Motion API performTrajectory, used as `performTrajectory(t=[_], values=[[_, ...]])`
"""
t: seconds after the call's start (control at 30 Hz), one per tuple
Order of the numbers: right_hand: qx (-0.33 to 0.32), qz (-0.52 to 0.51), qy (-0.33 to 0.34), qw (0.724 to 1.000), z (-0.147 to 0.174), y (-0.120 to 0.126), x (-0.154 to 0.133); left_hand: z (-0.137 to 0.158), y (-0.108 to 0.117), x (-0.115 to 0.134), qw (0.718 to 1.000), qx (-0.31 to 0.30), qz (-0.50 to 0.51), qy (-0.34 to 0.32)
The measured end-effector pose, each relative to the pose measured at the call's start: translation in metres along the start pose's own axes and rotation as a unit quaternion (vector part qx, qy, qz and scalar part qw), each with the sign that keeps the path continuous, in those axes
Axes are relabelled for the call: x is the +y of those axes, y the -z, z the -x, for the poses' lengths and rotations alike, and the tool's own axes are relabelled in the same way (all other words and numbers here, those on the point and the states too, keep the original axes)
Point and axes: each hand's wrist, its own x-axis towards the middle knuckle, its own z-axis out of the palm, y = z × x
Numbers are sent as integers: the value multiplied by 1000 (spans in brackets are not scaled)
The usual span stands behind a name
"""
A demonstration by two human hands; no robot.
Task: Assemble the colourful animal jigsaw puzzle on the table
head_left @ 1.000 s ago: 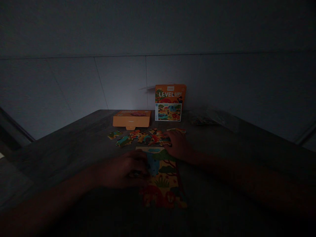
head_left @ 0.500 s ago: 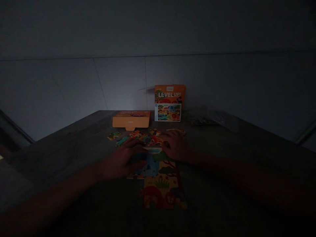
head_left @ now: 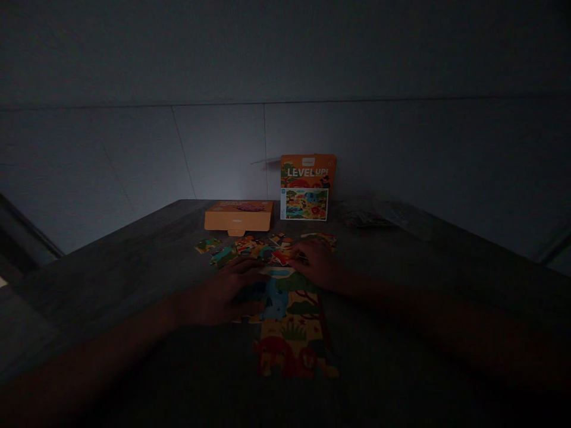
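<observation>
A partly joined jigsaw puzzle (head_left: 292, 330) lies on the table, showing a blue elephant, green trees, a red animal and a lion. My left hand (head_left: 232, 292) rests over its upper left part, fingers spread, covering some of the elephant. Just beyond the puzzle's far edge, my right hand (head_left: 317, 264) is among loose pieces. Its thumb and fingers close at the edge of a red puzzle piece (head_left: 279, 257), which looks tilted; the dim light blurs the contact. More loose puzzle pieces (head_left: 223, 254) spread in a heap beyond both hands.
An orange box (head_left: 237, 221) lies flat behind the loose pieces. Beside it an orange "LEVEL UP!" box (head_left: 307, 166) stands upright, with a picture card (head_left: 306, 205) in front. Clear plastic packaging (head_left: 370, 217) lies at the back right of the grey table (head_left: 147, 249), by the wall.
My right hand's fingers have drawn together at a red puzzle piece, which has shifted and tilted. My left hand stays on the puzzle, its fingers slightly lower.
</observation>
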Motion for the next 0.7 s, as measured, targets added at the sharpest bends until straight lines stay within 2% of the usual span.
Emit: performTrajectory(t=[0.23,0.43,0.7], values=[[-17,16,25,999,1,2,-2,1,-4,-6,1000,11,-3,-19],[-6,38,57,998,3,4,-5,2,-4,-6,1000,10,-4,-26],[8,35,46,998,3,6,-7,1,-2,-4,1000,5,11,-20]])
